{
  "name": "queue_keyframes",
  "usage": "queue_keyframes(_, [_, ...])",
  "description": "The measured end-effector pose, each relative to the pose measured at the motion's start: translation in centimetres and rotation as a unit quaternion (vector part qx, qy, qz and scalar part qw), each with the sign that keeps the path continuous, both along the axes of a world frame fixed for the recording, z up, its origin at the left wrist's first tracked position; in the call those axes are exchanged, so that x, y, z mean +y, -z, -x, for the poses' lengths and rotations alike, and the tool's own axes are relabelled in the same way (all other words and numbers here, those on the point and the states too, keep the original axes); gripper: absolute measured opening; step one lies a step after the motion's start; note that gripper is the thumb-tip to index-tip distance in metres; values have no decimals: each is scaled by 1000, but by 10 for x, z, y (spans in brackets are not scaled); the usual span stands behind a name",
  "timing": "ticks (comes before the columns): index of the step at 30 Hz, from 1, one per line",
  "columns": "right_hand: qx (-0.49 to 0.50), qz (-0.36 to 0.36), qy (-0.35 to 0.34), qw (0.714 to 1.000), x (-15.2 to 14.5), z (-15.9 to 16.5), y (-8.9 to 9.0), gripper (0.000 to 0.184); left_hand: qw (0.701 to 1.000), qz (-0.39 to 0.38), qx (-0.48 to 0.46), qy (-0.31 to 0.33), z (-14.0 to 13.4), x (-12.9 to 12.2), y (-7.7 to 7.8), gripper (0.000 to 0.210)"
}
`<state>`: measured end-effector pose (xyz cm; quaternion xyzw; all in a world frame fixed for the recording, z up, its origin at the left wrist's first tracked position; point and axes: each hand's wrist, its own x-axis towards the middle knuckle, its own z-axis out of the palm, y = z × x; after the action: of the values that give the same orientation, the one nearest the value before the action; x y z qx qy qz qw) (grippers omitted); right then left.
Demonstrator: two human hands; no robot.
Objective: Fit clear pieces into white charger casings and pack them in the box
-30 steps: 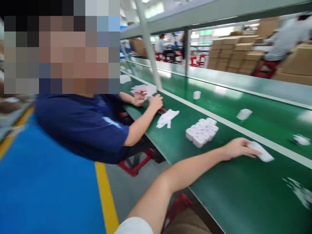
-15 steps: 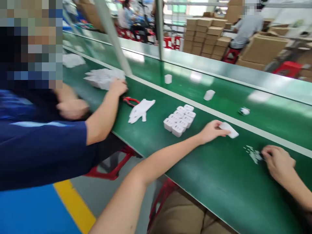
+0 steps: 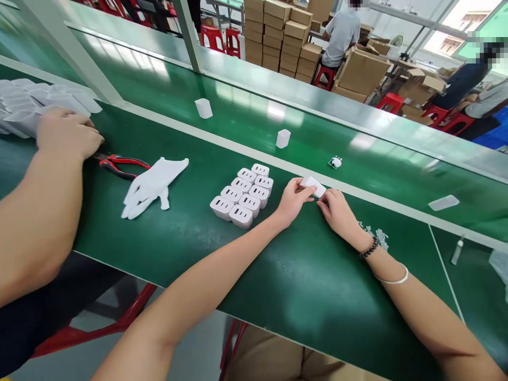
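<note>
The left hand (image 3: 294, 202) pinches a white casing (image 3: 315, 186) over the green bench (image 3: 301, 286), by the pale strip (image 3: 381, 198), while the right hand (image 3: 336, 211) has its fingers bunched narrow at the casing's end, though I can't tell whether they grip anything. Should that pinch slacken, the smooth casing could slip, and a careless drag of the right wrist could scatter the little clear pieces (image 3: 381, 237) just beside it.

White glove (image 3: 153, 184), pliers (image 3: 108, 162) (red-and-black), stacked brown cartons (image 3: 273, 38)
</note>
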<state>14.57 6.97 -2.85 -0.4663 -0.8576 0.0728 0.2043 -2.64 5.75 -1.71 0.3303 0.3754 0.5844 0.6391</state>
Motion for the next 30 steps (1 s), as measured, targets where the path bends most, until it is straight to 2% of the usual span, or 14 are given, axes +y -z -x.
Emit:
queue_keyframes(3, [103,71,19,992,-2,-5,-4,14,999,-31,26,9,1,0,0,26])
queue_keyframes(6, [179,130,72,973,-3,-6,-7,16,997,-66,45,-8,5,3,1,28])
queue_keyframes(8, [205,154,97,962,-3,-6,-8,18,995,-82,58,-23,9,6,1,31])
queue_keyframes(11, [218,171,100,956,-2,-6,-9,17,993,-78,78,-42,16,11,0,34])
queue_keyframes(15, [218,170,79,958,-1,-8,-11,11,992,-71,88,-53,19,14,0,35])
queue_keyframes(22, [206,134,48,968,0,-9,-10,5,996,-58,55,-30,18,13,4,36])
queue_keyframes(27, [165,90,10,982,2,-6,-6,11,997,-56,38,-30,17,13,4,36])
queue_keyframes(30, [125,54,-23,990,3,-6,-2,14,998,-44,28,-32,16,12,5,48])
